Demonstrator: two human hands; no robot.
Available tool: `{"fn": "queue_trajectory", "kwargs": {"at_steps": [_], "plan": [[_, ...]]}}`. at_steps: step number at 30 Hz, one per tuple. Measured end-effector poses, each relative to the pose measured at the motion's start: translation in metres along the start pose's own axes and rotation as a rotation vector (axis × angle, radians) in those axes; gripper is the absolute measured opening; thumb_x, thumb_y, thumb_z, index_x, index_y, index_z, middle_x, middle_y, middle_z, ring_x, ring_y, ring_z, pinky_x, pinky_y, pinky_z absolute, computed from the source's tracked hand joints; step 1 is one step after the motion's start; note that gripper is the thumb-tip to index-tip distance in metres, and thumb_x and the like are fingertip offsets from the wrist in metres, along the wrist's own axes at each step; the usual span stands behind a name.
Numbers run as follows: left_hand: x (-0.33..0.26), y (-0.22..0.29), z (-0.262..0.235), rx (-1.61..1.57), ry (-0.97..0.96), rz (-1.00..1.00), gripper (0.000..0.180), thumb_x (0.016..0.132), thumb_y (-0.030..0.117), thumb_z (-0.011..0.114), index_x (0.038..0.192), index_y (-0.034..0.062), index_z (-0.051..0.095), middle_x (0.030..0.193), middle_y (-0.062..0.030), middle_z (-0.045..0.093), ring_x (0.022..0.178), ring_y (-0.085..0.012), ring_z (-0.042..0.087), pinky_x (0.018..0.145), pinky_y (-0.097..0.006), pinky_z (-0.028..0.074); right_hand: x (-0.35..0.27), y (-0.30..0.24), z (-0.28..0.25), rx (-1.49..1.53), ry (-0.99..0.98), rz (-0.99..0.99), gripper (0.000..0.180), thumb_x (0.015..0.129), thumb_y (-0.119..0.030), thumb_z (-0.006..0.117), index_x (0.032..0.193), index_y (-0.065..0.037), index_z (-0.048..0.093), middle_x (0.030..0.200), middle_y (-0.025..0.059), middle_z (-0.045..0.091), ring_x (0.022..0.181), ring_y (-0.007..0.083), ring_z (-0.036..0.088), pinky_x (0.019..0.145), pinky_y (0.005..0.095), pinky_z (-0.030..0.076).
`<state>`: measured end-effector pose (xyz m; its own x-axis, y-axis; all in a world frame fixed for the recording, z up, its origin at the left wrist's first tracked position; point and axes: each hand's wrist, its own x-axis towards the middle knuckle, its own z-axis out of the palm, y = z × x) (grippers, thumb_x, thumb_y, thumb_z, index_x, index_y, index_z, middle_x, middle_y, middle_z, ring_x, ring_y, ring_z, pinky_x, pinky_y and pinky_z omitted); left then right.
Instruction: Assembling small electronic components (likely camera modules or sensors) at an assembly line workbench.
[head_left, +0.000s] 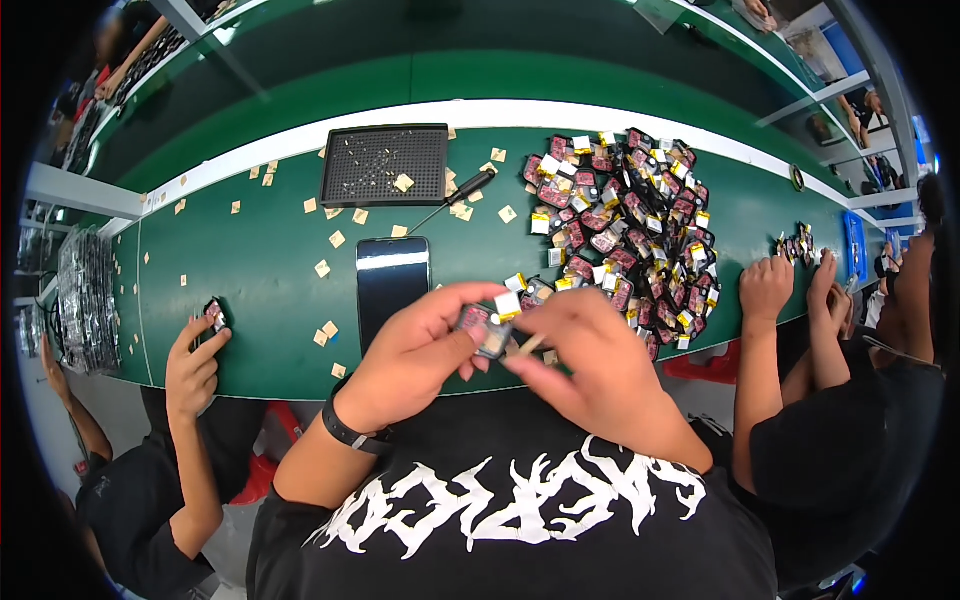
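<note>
Both hands meet over the near tabletop (250, 300) edge: left hand (415, 355) pinches a small part (487, 333), right hand (590, 365) is closed on a thin stick (530, 346) touching it. Phone (392, 280) lies at 11 o'clock of the part, parts pile (630, 220) at 1 o'clock, tray (385, 165) farther back.

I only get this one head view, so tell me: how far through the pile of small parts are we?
Done: many peeled tan paper squares lie scattered over the green bench, so a fair number of parts look handled. In hand: the left hand holds one small part while the right hand works at its edge. Left: a large heap of parts waits to the right, so much remains.
</note>
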<state>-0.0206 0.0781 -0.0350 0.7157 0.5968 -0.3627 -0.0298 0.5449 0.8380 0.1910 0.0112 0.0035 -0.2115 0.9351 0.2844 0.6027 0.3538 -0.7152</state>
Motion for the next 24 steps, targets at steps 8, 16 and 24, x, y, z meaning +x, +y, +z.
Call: {"fn": "queue_trajectory", "kwargs": {"at_steps": [8, 16, 24], "plan": [[-0.009, 0.005, 0.003, -0.054, 0.208, 0.222, 0.048, 0.101, -0.002, 0.056, 0.146, -0.0049, 0.040, 0.119, -0.0123, 0.064, 0.103, -0.0167, 0.067, 0.088, -0.029, 0.055, -0.009, -0.005, 0.009, 1.018, -0.228, 0.781, 0.027, 0.108, -0.012, 0.045, 0.133, -0.005, 0.036, 0.095, 0.0095, 0.062, 0.070, 0.0067, 0.050, 0.060, 0.0201, 0.041], [-0.009, -0.013, 0.005, -0.042, 0.270, 0.352, 0.030, 0.100, -0.004, 0.056, 0.127, -0.0031, 0.044, 0.123, -0.0208, 0.065, 0.112, -0.0238, 0.068, 0.095, -0.036, 0.057, -0.024, 0.003, 0.044, 1.404, -0.087, 0.836, 0.005, 0.106, -0.007, 0.053, 0.104, -0.007, 0.049, 0.100, 0.0124, 0.063, 0.070, 0.0094, 0.051, 0.059, 0.0242, 0.040], [-0.015, -0.022, 0.013, 0.076, 0.316, 0.396, 0.027, 0.100, -0.006, 0.055, 0.125, -0.0049, 0.046, 0.112, -0.0140, 0.065, 0.104, -0.0149, 0.067, 0.088, -0.027, 0.054, -0.020, 0.000, 0.048, 1.347, 0.037, 0.863, 0.007, 0.103, -0.002, 0.056, 0.106, -0.006, 0.051, 0.093, 0.0137, 0.069, 0.065, 0.0114, 0.057, 0.056, 0.0249, 0.045]]}}
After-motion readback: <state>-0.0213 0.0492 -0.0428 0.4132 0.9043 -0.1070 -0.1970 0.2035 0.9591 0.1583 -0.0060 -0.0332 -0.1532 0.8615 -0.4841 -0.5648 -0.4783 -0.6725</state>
